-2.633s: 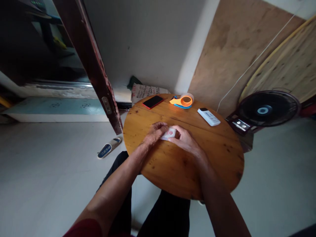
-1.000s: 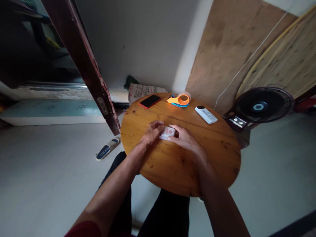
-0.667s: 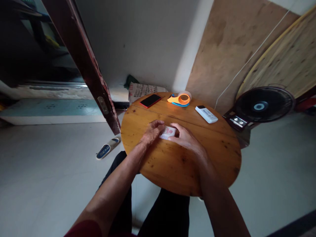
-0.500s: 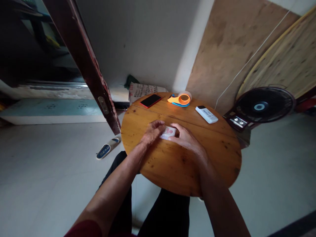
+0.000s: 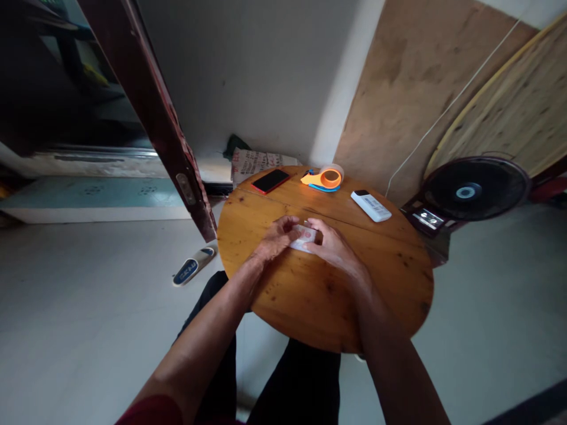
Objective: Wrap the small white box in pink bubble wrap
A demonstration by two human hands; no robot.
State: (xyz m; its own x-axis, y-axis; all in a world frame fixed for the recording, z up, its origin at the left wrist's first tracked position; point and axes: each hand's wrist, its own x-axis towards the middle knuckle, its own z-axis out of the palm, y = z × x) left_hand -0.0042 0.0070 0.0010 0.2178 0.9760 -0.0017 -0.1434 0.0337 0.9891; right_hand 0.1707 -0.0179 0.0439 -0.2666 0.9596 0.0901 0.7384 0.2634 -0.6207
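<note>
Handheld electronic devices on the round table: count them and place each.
2. The phone lies far left on the table; the white remote to the right of the tape dispenser. The left hand and right hand pinch a white packet; none seems hidden.

Table: honey-orange wood, dark knots, one dark seam across the grain.
Packet: white, red printed mark on top.
Phone: black screen, red edge.
Tape dispenser: orange body, blue underside, pale roll.
Remote: white, black end, grey button rows.
Fan: black grille, blue-and-white hub.
Slipper: grey, dark blue insole with pale lettering.
Sleeve: dark red.
Trousers: black.
Floor: pale grey.
</note>
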